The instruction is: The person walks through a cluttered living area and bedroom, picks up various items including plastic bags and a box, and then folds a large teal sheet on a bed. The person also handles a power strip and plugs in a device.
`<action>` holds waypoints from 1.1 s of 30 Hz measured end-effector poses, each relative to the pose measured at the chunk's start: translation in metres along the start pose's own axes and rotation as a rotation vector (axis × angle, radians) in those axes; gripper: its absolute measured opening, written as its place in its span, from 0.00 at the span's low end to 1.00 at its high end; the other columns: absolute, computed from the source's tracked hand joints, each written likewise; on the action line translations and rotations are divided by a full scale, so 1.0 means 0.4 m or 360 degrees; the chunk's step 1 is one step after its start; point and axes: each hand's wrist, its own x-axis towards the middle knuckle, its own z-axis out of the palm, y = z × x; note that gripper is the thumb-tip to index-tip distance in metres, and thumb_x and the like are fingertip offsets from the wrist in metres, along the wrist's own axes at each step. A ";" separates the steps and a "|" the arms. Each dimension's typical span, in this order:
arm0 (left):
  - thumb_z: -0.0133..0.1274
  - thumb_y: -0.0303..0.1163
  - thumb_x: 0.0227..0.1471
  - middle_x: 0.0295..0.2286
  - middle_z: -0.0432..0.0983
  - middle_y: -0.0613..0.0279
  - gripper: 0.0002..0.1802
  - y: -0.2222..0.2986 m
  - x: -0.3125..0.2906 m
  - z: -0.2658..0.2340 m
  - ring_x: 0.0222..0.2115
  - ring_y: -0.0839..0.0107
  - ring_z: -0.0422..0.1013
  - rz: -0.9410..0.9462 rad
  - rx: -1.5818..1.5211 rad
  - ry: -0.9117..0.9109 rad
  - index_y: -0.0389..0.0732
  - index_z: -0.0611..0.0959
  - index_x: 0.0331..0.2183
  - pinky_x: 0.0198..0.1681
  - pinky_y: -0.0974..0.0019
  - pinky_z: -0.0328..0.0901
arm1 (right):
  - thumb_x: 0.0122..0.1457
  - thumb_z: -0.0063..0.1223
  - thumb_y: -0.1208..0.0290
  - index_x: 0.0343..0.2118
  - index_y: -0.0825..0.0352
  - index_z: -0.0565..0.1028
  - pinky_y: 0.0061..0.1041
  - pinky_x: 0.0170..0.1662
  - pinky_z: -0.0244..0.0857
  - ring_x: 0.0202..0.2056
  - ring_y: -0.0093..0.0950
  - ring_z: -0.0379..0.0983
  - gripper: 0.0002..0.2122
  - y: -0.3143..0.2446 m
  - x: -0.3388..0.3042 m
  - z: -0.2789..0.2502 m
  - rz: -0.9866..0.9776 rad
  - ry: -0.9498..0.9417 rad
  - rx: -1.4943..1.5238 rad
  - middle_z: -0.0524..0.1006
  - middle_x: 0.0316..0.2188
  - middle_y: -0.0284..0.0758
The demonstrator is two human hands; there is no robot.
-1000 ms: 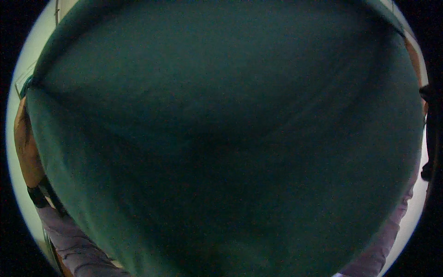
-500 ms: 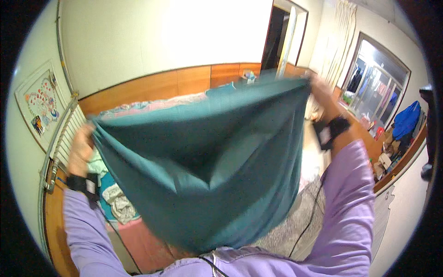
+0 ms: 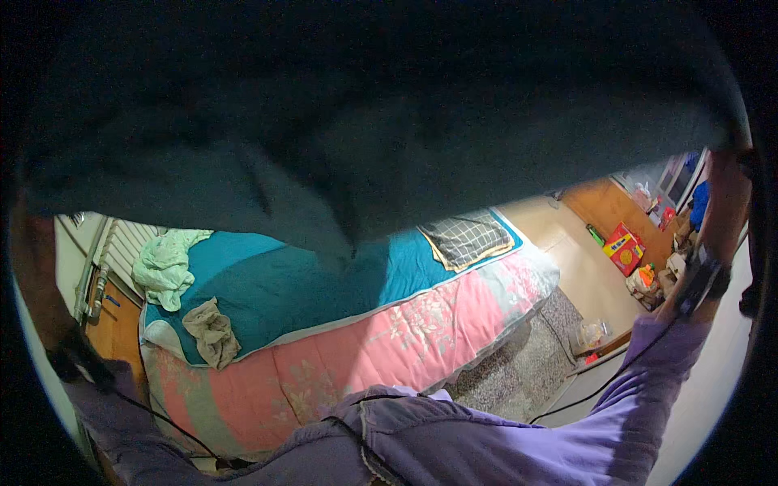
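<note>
A large dark green cloth (image 3: 381,138) is stretched overhead between my raised hands and covers the upper part of the view. At the far left, my left hand (image 3: 34,243) is closed on one end of it, in shadow. My right hand (image 3: 728,182) grips the other end at the far right, its fingers mostly hidden. Below the cloth is a bed with a teal sheet (image 3: 243,312) spread over a pink flowered cover (image 3: 389,340). On the sheet lie a crumpled pale green cloth (image 3: 168,266), a crumpled beige cloth (image 3: 212,334) and a folded dark checked cloth (image 3: 466,240).
A radiator (image 3: 130,243) stands beyond the bed's left end. On the right, a red and yellow box (image 3: 624,249) and bags lie by a wooden panel. A grey rug (image 3: 519,364) lies along the bed's near right side. Thin black cables hang from both wrists.
Both hands have risen and spread further apart, lifting the green cloth from in front of me to overhead. The bed beneath now shows, while the wall and doorway are hidden.
</note>
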 end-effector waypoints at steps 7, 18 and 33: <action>0.53 0.42 0.52 0.21 0.69 0.68 0.16 -0.024 -0.348 0.039 0.23 0.79 0.67 -0.0341 0.0122 -0.0420 0.44 0.68 0.23 0.23 0.75 0.61 | 0.61 0.35 0.63 0.24 0.62 0.65 0.14 0.23 0.49 0.21 0.14 0.56 0.11 -0.123 -0.317 -0.109 0.0670 -0.0456 0.0417 0.60 0.20 0.24; 0.59 0.32 0.43 0.23 0.70 0.61 0.07 -0.188 -0.421 -0.028 0.25 0.65 0.67 -0.1046 -0.0943 -0.0900 0.42 0.77 0.25 0.31 0.62 0.61 | 0.57 0.42 0.54 0.22 0.59 0.58 0.13 0.18 0.49 0.16 0.15 0.53 0.16 -0.042 -0.386 0.024 0.1156 -0.0745 0.0990 0.57 0.14 0.23; 0.47 0.19 0.45 0.31 0.73 0.61 0.10 -0.860 -0.515 0.265 0.31 0.72 0.70 -0.2202 -0.0241 0.0003 0.33 0.74 0.35 0.37 0.71 0.65 | 0.52 0.45 0.67 0.23 0.70 0.70 0.33 0.25 0.69 0.24 0.28 0.71 0.10 0.372 -0.789 0.626 0.2211 -0.2245 0.0088 0.70 0.21 0.32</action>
